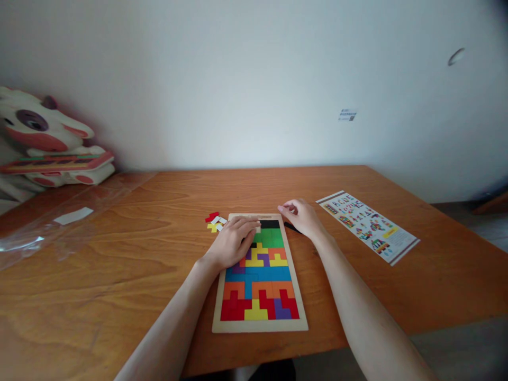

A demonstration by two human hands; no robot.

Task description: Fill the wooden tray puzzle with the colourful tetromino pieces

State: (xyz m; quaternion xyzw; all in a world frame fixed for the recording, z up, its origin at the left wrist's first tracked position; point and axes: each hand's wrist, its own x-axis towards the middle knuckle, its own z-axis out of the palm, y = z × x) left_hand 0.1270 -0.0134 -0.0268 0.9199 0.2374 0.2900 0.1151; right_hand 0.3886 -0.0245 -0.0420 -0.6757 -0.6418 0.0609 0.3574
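Note:
A wooden puzzle board [300, 312] lies lengthwise on the table, filled with rows of coloured block pieces. My left hand [234, 238] rests over its upper left part, fingers stretched out together and pointing right. Under those fingertips a small part of a white piece [258, 229] shows, beside the black area and the green pieces [272, 238]. Just past the board's top right corner is my right hand [299, 214], its fingers curled and thumb close to the index finger; whatever is between them is too small to tell. A black piece [292, 227] lies on the table partly beneath this hand.
Loose red, white and yellow pieces [214, 221] lie left of the board's top. A printed pattern sheet [367, 226] lies to the right. Clear plastic wrapping [75, 233] spreads at the left, before a cow-shaped toy keyboard [55, 143]. A wall borders the table's back.

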